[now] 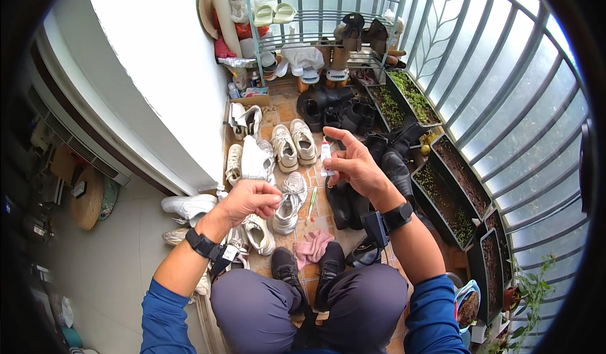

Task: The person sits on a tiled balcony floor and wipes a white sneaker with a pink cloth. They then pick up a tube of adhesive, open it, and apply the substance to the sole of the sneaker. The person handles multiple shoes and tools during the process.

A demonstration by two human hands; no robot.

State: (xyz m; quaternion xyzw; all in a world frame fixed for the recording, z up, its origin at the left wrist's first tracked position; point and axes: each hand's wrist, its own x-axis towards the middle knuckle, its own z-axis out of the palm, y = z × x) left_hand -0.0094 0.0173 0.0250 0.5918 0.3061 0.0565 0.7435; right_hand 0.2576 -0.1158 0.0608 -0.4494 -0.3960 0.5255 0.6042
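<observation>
Upright in my right hand (352,164) is a small white tube (326,157) with a red band near its top, pinched between thumb and fingers while the index finger stretches above it. My left hand (253,200) is to the left with thumb and fingertips pressed together; no object shows between them. Just below and beyond its fingertips, a white lace-up sneaker (289,205) rests on the tiles. Between that sneaker and the black shoes lies a green-and-white toothbrush (312,202). A crumpled pink cloth (313,249) is on the floor between my feet.
White sneakers (293,145) stand ahead and to the left; black shoes and boots (395,169) crowd the right. Planter boxes (445,202) line the railing (511,122). A metal shoe rack (326,12) stands at the back, beside a small cardboard box (251,100). A white wall (161,60) bounds the left.
</observation>
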